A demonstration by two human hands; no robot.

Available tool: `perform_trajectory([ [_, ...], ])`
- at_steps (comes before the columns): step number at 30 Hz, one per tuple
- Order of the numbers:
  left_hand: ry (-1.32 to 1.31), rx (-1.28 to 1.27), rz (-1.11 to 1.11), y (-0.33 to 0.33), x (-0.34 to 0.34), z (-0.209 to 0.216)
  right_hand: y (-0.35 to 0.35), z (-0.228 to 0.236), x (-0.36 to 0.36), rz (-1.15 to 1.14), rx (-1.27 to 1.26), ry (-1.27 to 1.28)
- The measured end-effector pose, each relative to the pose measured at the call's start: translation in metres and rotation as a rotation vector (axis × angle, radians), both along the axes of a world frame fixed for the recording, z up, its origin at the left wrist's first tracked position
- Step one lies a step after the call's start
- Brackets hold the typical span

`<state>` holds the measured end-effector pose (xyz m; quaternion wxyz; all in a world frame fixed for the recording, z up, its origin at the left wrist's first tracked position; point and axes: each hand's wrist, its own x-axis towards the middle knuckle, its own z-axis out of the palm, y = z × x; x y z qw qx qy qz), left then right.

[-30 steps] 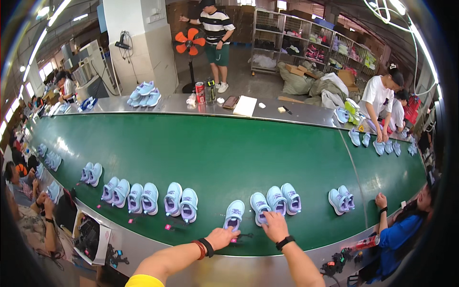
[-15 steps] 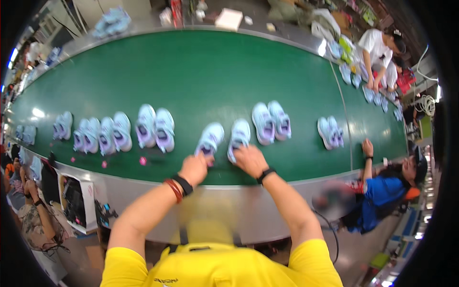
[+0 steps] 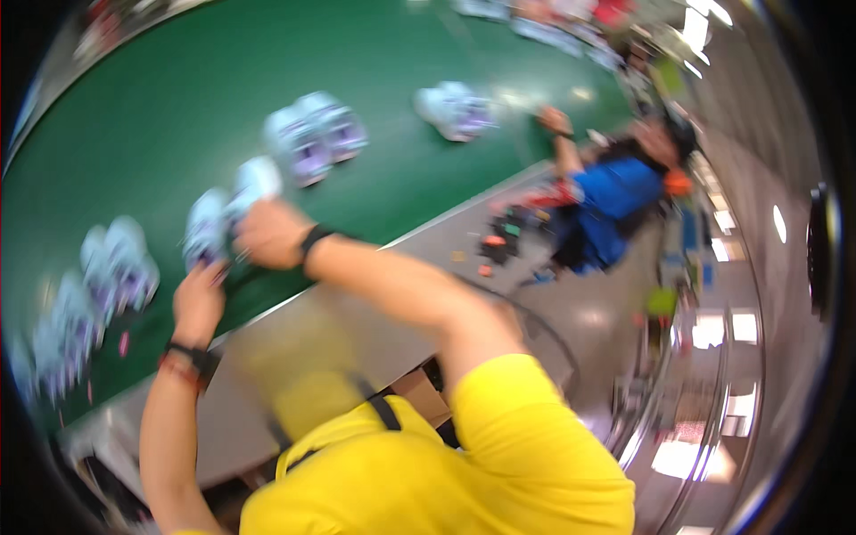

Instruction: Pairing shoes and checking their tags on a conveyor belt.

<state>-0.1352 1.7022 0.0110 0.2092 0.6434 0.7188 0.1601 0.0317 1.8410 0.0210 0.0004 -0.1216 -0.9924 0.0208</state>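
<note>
Two pale shoes lie side by side on the green belt (image 3: 383,169). Right hand (image 3: 267,234) closes on the right shoe (image 3: 256,181); left hand (image 3: 198,301) touches the left shoe (image 3: 205,230), though blur hides its grip. Another pair (image 3: 314,135) sits nearby.

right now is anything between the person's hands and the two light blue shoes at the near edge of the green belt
Nothing visible is. The right hand rests on one light blue and lilac shoe, and the left hand reaches up to the other light blue shoe on the green conveyor belt. The picture is blurred, so neither grip can be made out.
</note>
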Motion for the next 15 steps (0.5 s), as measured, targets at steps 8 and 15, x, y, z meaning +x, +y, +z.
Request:
perform_trajectory([
  [8,-0.706,0.042,0.009,-0.019,-0.040,-0.005,-0.009,-0.016,-0.020,-0.183,-0.274,0.418],
  [15,-0.068,-0.117,-0.106,-0.028,-0.029,0.016,-0.042,-0.031,-0.002,-0.285,-0.587,0.506],
])
